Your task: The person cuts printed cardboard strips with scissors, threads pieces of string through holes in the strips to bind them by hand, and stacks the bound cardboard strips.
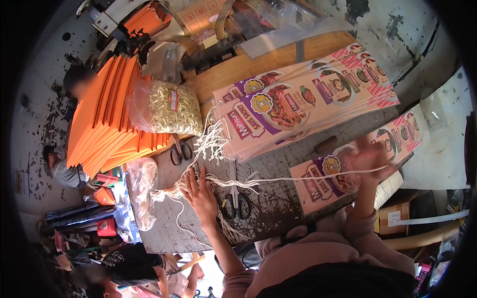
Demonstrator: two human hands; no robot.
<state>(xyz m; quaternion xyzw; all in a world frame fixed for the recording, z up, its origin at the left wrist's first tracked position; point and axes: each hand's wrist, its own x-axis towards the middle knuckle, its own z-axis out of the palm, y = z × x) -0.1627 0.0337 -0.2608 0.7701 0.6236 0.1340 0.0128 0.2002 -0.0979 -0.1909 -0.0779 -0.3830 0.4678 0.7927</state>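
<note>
My left hand (199,197) lies with its fingers spread on a bundle of white cords (171,190) on the scratched table. One cord stretches from the bundle to my right hand (370,160), which is blurred and raised over a printed banner (323,181); its fingers are smeared by motion. Black-handled scissors (237,203) lie beside my left hand, partly under the cords. More knotted white cords (212,141) hang at the edge of a stack of printed banners (298,102).
Orange folded sheets (107,119) stand at the left, beside a clear bag of small gold pieces (174,107). A second pair of scissors (181,150), a plastic bag (142,191) and a dark cylinder (326,144) lie on the table (169,233). Other people are at the left and lower left.
</note>
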